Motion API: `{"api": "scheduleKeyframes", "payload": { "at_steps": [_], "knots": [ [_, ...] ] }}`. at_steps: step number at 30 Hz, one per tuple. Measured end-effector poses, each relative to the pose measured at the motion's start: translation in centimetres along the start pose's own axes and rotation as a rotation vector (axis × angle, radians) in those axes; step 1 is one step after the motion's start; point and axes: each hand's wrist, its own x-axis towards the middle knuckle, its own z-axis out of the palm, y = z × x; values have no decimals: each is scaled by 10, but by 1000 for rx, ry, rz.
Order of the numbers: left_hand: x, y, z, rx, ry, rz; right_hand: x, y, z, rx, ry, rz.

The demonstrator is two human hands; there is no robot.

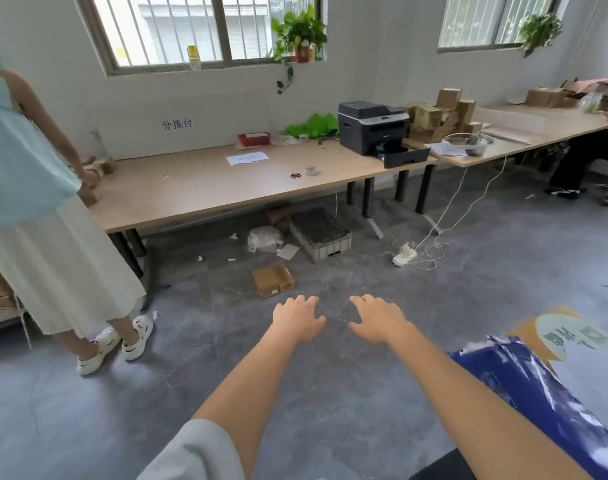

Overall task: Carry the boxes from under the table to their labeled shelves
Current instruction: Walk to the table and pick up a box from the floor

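Observation:
A small brown cardboard box (272, 280) lies on the grey floor in front of the long wooden table (198, 188). My left hand (297, 320) and my right hand (377, 320) are stretched forward side by side, palms down, fingers spread, holding nothing. Both hover just short of the box, which sits beyond and slightly left of my left hand. Under the table stand a white crate with a dark top (319, 233), a crumpled clear plastic bag (264, 239) and a brown box (278, 213) in shadow.
A person in a light dress (36, 202) stands at the table's left end. A printer (375, 129) sits on the table, with stacked boxes (441, 114) beyond it. A power strip with cables (406, 254) lies on the floor. A blue bag (544, 386) is at my right.

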Motion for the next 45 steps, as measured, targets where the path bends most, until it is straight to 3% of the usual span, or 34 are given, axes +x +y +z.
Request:
{"api": "scheduleKeyframes", "payload": {
  "at_steps": [7,23,34,45],
  "knots": [
    [143,-39,-48,-26,25,-61,163,-3,-48,-38,-2,-56],
    [390,-122,-112,-58,22,-240,450,5,-113,-43,-37,-219],
    [527,-189,-125,-130,-24,-386,625,1,-143,-50,-129,-309],
    [680,-272,-125,-169,-117,-405,800,-33,-142,-44,-207,-302]
  ]
}}
